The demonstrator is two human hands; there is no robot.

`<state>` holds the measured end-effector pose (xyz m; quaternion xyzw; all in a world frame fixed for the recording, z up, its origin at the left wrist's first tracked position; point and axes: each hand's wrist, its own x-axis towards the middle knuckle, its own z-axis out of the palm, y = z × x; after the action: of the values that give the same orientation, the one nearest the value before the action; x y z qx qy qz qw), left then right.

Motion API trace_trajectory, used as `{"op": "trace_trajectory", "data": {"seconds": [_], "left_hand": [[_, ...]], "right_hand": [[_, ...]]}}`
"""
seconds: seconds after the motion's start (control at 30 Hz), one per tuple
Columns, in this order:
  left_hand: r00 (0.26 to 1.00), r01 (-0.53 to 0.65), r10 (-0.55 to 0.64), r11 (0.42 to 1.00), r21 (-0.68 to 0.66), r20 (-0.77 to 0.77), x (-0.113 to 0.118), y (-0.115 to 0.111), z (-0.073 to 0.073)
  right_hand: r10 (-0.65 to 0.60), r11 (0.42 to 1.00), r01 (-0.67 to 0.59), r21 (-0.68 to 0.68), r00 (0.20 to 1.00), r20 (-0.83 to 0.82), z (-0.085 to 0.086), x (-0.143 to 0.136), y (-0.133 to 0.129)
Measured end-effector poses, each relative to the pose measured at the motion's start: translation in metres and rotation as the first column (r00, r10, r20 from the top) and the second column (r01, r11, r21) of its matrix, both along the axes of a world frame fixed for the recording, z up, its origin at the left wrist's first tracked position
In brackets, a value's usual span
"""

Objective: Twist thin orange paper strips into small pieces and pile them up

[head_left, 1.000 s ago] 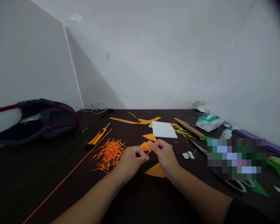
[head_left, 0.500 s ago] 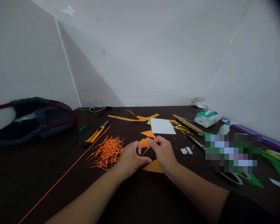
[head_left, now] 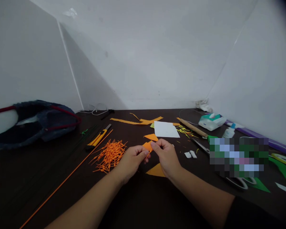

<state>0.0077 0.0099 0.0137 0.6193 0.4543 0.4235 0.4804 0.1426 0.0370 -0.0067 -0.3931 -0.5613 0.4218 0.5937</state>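
Both hands meet over the dark tabletop around a thin orange paper piece [head_left: 150, 154] that tapers to a twisted end. The thumb and fingers of my right hand [head_left: 168, 158] pinch its upper end. Below, my left hand [head_left: 132, 161] closes thumb against fingers on its lower end. Just behind the fingertips is a wider orange paper scrap [head_left: 147, 145]; I cannot tell whether it touches them. A pile of thin orange twisted pieces with small swellings [head_left: 113, 154] lies to the left of my left hand. An orange-yellow paper triangle [head_left: 156, 170] is partly covered by my right hand.
Left are a yellow box cutter [head_left: 98, 138], a long orange stick [head_left: 69, 176] and a dark blue fabric bag [head_left: 38, 124]. White paper [head_left: 166, 129] lies ahead. Right are a wooden-handled tool [head_left: 193, 128], scissors [head_left: 201, 145], a tissue pack [head_left: 211, 122] and a glue bottle [head_left: 229, 130].
My left hand has turned and closed, its thumb and fingers coming onto the lower end of the orange paper piece. My right hand has kept its pinch in nearly the same place.
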Motion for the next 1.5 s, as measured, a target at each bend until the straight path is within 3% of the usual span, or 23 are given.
{"op": "trace_trajectory", "data": {"seconds": [0.3,0.53,0.67,0.77,0.9,1.0,1.23,1.37,1.5], "left_hand": [[0.994,0.036,-0.023,0.992,-0.119,0.106,0.002,-0.002,-0.002],[0.994,0.001,0.008,0.996,-0.091,0.107,-0.003,-0.004,0.003],[0.999,0.009,-0.005,0.997,-0.074,0.049,-0.004,-0.005,0.005],[0.987,-0.048,0.053,0.998,0.040,-0.148,-0.003,-0.005,0.006],[0.838,-0.054,0.247,0.925,0.376,-0.487,0.000,-0.003,0.006],[0.719,0.003,0.353,0.860,0.509,-0.599,0.001,-0.001,0.003],[0.583,-0.016,0.484,0.810,0.586,-0.653,0.002,0.000,-0.003],[0.568,-0.017,0.472,0.826,0.563,-0.674,0.003,0.000,-0.004],[0.538,-0.101,0.416,0.895,0.434,-0.733,-0.019,0.006,0.002]], "right_hand": [[0.008,1.000,-0.008,-0.004,1.000,-0.009,-0.003,0.003,0.004],[0.268,0.962,-0.271,-0.020,0.959,-0.095,0.007,0.011,0.006],[0.202,0.978,-0.202,-0.046,0.979,-0.010,0.008,0.010,0.005],[0.127,0.991,-0.126,-0.042,0.991,0.040,0.005,0.007,0.005],[0.079,0.996,-0.073,-0.056,0.992,0.102,0.002,0.003,0.005],[0.060,0.995,-0.047,-0.089,0.985,0.159,0.001,0.001,0.005],[-0.009,0.998,0.024,-0.055,0.965,0.261,0.002,-0.003,0.003],[-0.075,0.996,0.085,-0.016,0.944,0.321,0.002,-0.003,0.004],[0.132,0.991,-0.130,-0.030,0.940,0.315,0.000,0.002,0.006]]}}
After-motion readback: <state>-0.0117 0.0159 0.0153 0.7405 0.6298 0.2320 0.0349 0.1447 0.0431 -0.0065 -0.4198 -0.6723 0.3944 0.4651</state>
